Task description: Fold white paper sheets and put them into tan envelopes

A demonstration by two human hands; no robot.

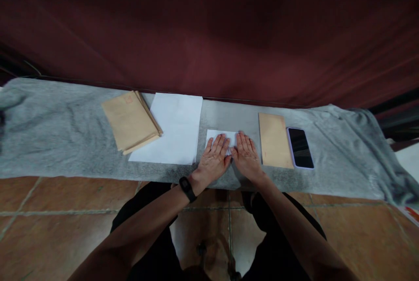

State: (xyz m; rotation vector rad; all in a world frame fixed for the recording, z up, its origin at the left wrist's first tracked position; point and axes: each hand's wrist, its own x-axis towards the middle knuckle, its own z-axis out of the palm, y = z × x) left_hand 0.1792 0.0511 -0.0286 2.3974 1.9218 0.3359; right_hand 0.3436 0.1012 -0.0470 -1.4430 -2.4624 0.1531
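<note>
A small piece of white paper [214, 133], seemingly folded, lies on the grey cloth in front of me, its near part hidden by my hands. My left hand [212, 157] rests flat on its left side, fingers stretched out; a black watch band circles that wrist. On the paper's right side my right hand [246, 156] also lies flat with fingers extended. The two thumbs almost meet in the middle. Just right of my right hand is a brown envelope [276, 140]. To the left, a stack of white sheets [176, 128] lies near my left hand.
A pile of brown envelopes [131, 119] overlaps the white sheets' left edge. A phone with a pale purple case [300, 148] sits beside the single envelope. Grey cloth [65, 128] covers the narrow surface. Behind it hangs a dark red curtain [196, 54]; tiled floor [65, 228] shows below.
</note>
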